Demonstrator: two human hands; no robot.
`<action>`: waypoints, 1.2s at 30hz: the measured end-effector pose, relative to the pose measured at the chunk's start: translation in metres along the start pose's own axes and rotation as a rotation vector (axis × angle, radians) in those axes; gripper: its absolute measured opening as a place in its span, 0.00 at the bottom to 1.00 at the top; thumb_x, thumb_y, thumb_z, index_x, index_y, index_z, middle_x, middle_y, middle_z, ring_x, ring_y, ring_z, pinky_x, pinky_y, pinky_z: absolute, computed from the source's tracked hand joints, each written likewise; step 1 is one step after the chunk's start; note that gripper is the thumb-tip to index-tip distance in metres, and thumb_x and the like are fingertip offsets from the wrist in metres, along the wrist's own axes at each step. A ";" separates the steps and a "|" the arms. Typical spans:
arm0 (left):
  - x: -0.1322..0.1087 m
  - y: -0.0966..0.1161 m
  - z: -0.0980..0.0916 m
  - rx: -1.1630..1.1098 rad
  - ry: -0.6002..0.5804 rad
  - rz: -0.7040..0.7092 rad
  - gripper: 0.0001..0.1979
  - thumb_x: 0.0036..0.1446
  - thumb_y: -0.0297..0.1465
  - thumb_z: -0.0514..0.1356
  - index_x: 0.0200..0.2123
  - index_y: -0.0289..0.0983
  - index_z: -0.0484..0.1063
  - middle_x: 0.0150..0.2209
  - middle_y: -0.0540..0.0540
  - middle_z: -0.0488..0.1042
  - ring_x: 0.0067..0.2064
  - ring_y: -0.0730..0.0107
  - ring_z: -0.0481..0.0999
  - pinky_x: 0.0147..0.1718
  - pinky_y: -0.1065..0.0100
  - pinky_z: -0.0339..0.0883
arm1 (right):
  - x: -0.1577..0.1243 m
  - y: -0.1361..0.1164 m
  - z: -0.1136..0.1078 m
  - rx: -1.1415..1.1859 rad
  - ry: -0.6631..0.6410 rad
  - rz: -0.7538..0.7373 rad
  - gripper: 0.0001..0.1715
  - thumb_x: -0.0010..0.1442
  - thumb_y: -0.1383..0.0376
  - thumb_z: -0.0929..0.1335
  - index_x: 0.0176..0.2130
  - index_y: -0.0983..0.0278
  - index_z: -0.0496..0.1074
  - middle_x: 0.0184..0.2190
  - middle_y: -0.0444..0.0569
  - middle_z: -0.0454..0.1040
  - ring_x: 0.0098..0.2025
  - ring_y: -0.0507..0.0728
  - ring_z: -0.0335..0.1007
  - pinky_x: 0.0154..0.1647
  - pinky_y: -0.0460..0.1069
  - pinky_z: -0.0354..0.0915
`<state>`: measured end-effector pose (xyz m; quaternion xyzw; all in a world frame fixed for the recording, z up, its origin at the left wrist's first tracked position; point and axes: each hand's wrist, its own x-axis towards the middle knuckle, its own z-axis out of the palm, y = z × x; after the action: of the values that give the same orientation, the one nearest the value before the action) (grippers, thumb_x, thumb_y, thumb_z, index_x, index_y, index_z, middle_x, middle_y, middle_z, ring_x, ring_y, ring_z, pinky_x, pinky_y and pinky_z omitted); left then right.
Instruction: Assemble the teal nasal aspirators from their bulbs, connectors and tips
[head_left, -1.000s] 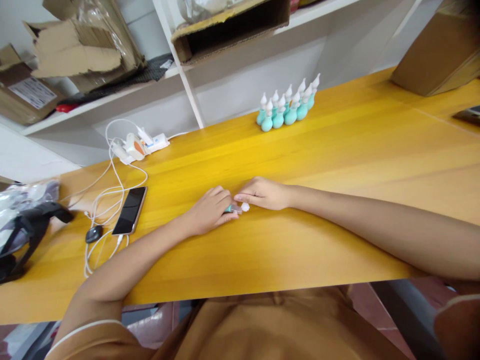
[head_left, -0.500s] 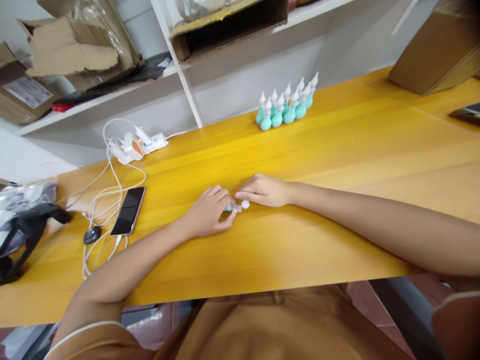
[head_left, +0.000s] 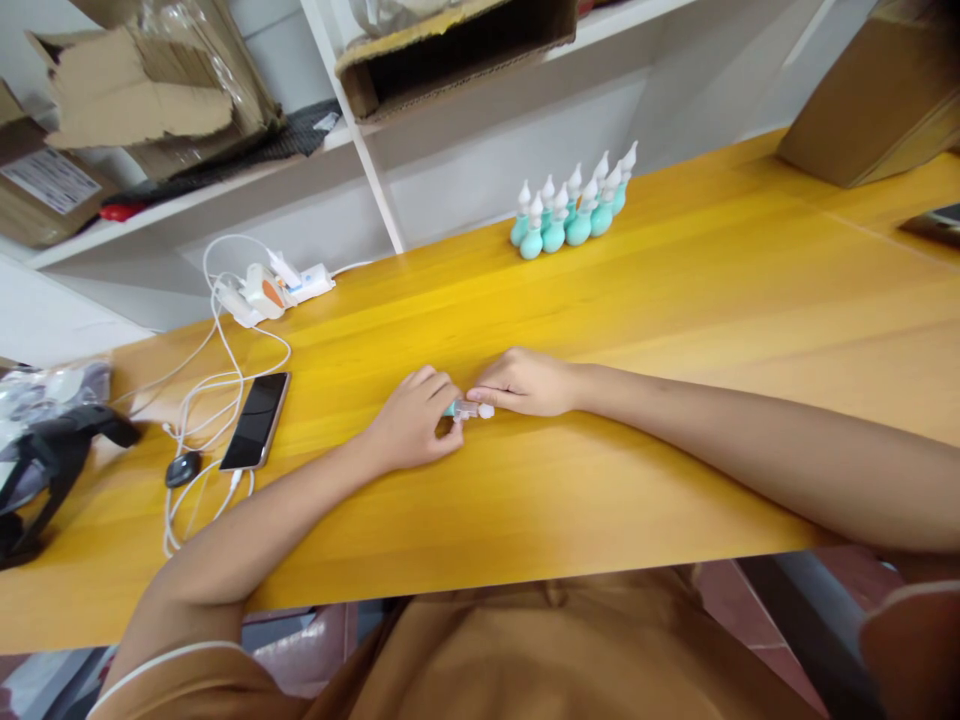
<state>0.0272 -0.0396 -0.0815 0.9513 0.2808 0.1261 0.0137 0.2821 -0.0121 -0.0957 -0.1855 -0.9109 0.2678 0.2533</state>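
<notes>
My left hand [head_left: 420, 420] is closed around a teal bulb aspirator [head_left: 466, 409], lying low over the table. Most of its teal bulb is hidden under the fingers, while the clear neck sticks out to the right. Against the end of that neck is a white tip [head_left: 486, 411], pinched in my right hand [head_left: 529, 382]. The right fingers cover the tip's far part. From here I cannot tell whether tip and neck are joined or merely touching.
Several teal bulb aspirators with white tips [head_left: 577, 222] stand upright at the table's back. To the left are a phone [head_left: 256, 420], white cables, a power strip [head_left: 307, 283] and a black headset-like object [head_left: 56, 470]. A cardboard box [head_left: 862, 110] sits at back right.
The gap between the clear neck and the white tip has closed; they now meet. My right hand has shifted slightly left with the tip, and my left thumb has drawn in.
</notes>
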 end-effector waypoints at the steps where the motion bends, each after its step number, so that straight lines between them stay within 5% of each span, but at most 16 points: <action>1: 0.000 0.000 -0.001 -0.003 0.001 -0.001 0.05 0.63 0.33 0.59 0.41 0.38 0.70 0.39 0.41 0.74 0.44 0.52 0.70 0.44 0.54 0.68 | 0.000 0.000 0.000 -0.009 0.003 0.004 0.30 0.80 0.55 0.60 0.34 0.63 0.80 0.29 0.48 0.80 0.29 0.53 0.72 0.35 0.47 0.60; 9: 0.001 0.001 -0.004 -0.102 0.019 -0.014 0.08 0.61 0.34 0.63 0.42 0.38 0.71 0.39 0.43 0.74 0.43 0.55 0.71 0.45 0.55 0.69 | -0.001 0.003 0.001 -0.053 0.002 0.051 0.33 0.81 0.53 0.58 0.30 0.65 0.72 0.27 0.48 0.75 0.28 0.51 0.66 0.34 0.48 0.54; 12: 0.001 -0.003 -0.002 -0.250 0.150 -0.073 0.11 0.64 0.39 0.68 0.40 0.39 0.72 0.36 0.47 0.75 0.38 0.62 0.71 0.42 0.59 0.68 | 0.000 -0.001 0.006 -0.039 0.054 0.158 0.35 0.81 0.50 0.57 0.29 0.65 0.71 0.26 0.47 0.73 0.26 0.50 0.63 0.33 0.48 0.53; 16: 0.000 -0.010 -0.001 -0.472 0.305 -0.145 0.21 0.56 0.47 0.77 0.38 0.40 0.74 0.35 0.49 0.78 0.37 0.66 0.74 0.40 0.64 0.67 | 0.001 -0.014 0.021 0.052 0.185 0.331 0.36 0.81 0.48 0.57 0.33 0.66 0.76 0.26 0.46 0.74 0.27 0.51 0.64 0.34 0.48 0.54; 25: 0.001 -0.012 -0.001 -0.845 0.167 -0.213 0.12 0.59 0.37 0.74 0.35 0.38 0.77 0.37 0.45 0.82 0.37 0.66 0.81 0.39 0.65 0.73 | 0.002 -0.012 0.020 0.148 0.118 0.186 0.33 0.81 0.52 0.57 0.37 0.66 0.79 0.33 0.50 0.82 0.32 0.53 0.75 0.38 0.48 0.62; 32: 0.005 -0.010 0.000 -0.514 0.070 0.080 0.05 0.58 0.26 0.66 0.38 0.40 0.76 0.38 0.48 0.82 0.39 0.66 0.76 0.45 0.62 0.70 | 0.000 -0.001 0.007 0.023 0.046 0.065 0.29 0.81 0.55 0.60 0.34 0.66 0.78 0.32 0.49 0.82 0.30 0.51 0.73 0.36 0.47 0.59; 36: 0.006 -0.008 -0.001 -0.497 0.048 0.088 0.05 0.60 0.26 0.65 0.39 0.41 0.75 0.41 0.48 0.84 0.41 0.65 0.77 0.46 0.61 0.70 | -0.001 -0.002 0.007 -0.078 0.048 0.068 0.28 0.79 0.57 0.61 0.31 0.65 0.76 0.29 0.47 0.79 0.28 0.51 0.69 0.34 0.47 0.55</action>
<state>0.0271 -0.0297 -0.0799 0.9267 0.1998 0.2142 0.2353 0.2780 -0.0168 -0.1000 -0.2325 -0.9075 0.2359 0.2582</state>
